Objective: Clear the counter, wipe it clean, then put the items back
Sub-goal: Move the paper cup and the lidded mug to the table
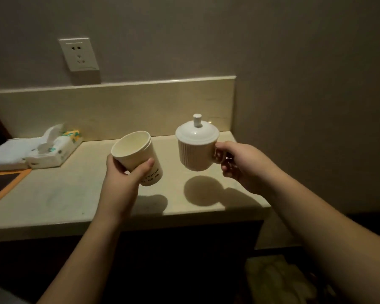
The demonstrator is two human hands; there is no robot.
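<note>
My left hand (124, 176) grips a cream paper cup (136, 154) with dark lettering, tilted so its open mouth faces me, above the beige counter (75, 194). My right hand (239, 161) holds a ribbed white mug (194, 153) by its handle. The mug carries a knobbed lid (197, 130) and hangs upright a little above the counter, with its shadow below it.
A tissue pack (55, 148) lies at the counter's back left, against a folded white cloth (4, 152). An orange-edged dark mat (2, 183) is at the far left. A wall socket (79, 54) sits above the backsplash. The counter ends at the right wall.
</note>
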